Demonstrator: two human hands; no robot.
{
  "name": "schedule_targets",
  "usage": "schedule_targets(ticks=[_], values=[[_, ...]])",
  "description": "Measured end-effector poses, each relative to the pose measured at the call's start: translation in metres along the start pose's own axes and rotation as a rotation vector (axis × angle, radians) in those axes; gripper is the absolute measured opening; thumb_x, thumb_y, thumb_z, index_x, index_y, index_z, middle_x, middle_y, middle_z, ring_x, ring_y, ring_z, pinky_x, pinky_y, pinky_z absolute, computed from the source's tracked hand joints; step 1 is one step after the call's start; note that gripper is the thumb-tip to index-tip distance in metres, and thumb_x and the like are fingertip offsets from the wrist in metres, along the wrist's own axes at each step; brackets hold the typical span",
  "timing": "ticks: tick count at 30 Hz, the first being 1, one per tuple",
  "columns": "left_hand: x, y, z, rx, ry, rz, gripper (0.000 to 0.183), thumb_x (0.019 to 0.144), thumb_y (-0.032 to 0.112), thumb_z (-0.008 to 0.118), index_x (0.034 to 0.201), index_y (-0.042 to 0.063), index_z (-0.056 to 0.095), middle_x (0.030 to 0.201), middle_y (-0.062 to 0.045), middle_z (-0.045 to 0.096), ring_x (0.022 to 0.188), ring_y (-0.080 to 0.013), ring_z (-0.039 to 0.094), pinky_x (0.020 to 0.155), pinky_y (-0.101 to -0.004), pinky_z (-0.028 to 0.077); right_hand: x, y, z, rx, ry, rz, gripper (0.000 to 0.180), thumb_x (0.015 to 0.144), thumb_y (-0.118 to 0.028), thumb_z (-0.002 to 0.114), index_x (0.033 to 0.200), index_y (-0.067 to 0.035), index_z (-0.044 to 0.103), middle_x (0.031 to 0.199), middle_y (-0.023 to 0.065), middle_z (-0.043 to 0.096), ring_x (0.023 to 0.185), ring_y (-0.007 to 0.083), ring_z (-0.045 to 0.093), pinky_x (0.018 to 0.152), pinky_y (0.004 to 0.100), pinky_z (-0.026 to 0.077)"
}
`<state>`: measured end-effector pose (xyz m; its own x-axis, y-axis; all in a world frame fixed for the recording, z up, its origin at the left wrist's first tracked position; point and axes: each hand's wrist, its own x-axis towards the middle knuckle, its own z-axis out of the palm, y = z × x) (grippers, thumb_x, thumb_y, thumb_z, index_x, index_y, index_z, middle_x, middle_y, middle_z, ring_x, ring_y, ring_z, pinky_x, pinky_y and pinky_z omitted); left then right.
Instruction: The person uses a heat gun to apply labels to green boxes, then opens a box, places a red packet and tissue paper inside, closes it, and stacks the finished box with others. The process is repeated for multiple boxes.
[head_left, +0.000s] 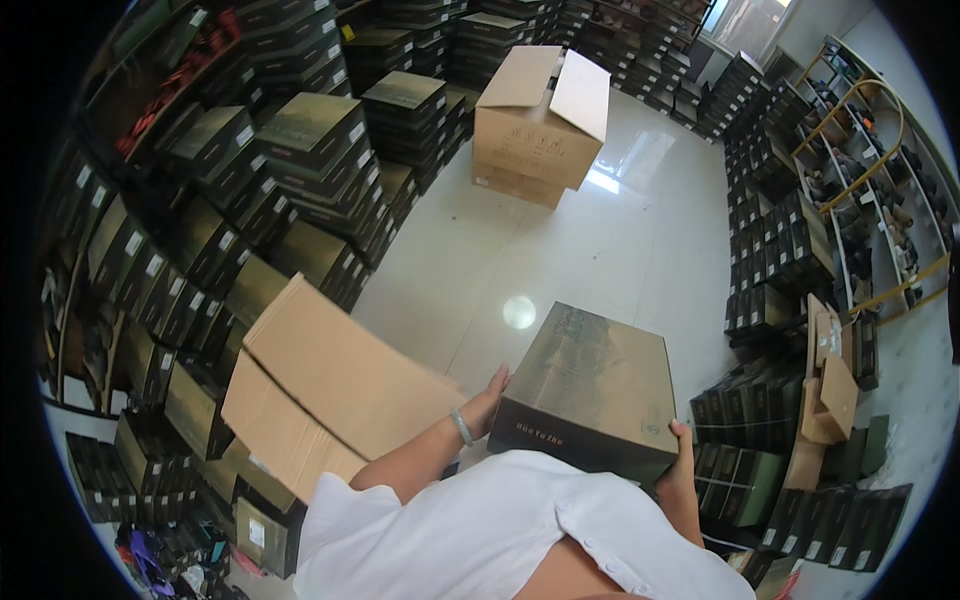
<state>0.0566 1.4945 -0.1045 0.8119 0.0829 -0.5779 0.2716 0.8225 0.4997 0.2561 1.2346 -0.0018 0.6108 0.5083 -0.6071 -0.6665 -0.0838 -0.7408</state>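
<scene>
A dark shoe box with a green-brown printed lid (592, 375) is held in front of my body, between both hands. My left hand (496, 390) presses against its left side, with the thumb raised beside the edge; a pale bangle circles that wrist. On the right side, my right hand (677, 457) grips the box near its front corner, with part of the fingers hidden. The lid is on the box, so its contents are hidden. Beside my left forearm lies a large cardboard carton (337, 367), its flaps lying across the top.
Farther off on the tiled floor (480, 277) stands a cardboard carton with raised flaps (532, 142). Stacked shoe boxes (311, 142) line the left side, and more stacks (780, 255) line the right. Shelves of shoes (885, 195) and opened cardboard (829, 375) are at the right.
</scene>
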Motion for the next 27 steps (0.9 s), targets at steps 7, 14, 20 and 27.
schedule_targets(ticks=[7,14,20,27], values=[[0.124,0.153,-0.003,-0.028,-0.419,-0.110,0.094,0.087,0.078,0.035,0.151,0.009,0.029,0.154,-0.010,0.034,0.141,-0.0242,0.034,0.112,-0.0406,0.034,0.119,-0.104,0.049,-0.115,-0.091,-0.154,0.076,0.084,-0.040,0.056,0.146,-0.003,0.034,0.138,0.0161,0.048,0.125,0.0265,0.050,0.102,0.0372,0.041],[0.296,0.266,0.049,0.007,-0.260,-0.059,0.079,0.088,0.056,0.058,0.144,0.003,0.039,0.138,-0.016,0.052,0.124,-0.0249,0.053,0.104,-0.0367,0.044,0.314,-0.204,0.022,-0.049,-0.109,-0.196,0.066,0.085,-0.040,0.056,0.138,-0.004,0.043,0.128,0.0144,0.054,0.117,0.0254,0.053,0.099,0.0370,0.043],[0.421,0.383,0.117,-0.079,-0.138,0.001,0.077,0.086,0.050,0.061,0.143,0.001,0.040,0.135,-0.017,0.054,0.120,-0.0253,0.056,0.101,-0.0370,0.046,0.467,-0.339,0.017,0.028,-0.149,-0.134,0.058,0.087,-0.042,0.054,0.129,-0.004,0.050,0.120,0.0121,0.059,0.109,0.0243,0.057,0.094,0.0374,0.045],[0.567,0.524,0.154,-0.035,-0.124,0.053,0.076,0.086,0.049,0.061,0.142,0.002,0.041,0.134,-0.016,0.054,0.122,-0.0243,0.054,0.102,-0.0354,0.044,0.631,-0.445,0.024,0.089,-0.024,-0.122,0.059,0.086,-0.043,0.054,0.130,-0.004,0.051,0.121,0.0134,0.059,0.110,0.0253,0.057,0.094,0.0381,0.044]])
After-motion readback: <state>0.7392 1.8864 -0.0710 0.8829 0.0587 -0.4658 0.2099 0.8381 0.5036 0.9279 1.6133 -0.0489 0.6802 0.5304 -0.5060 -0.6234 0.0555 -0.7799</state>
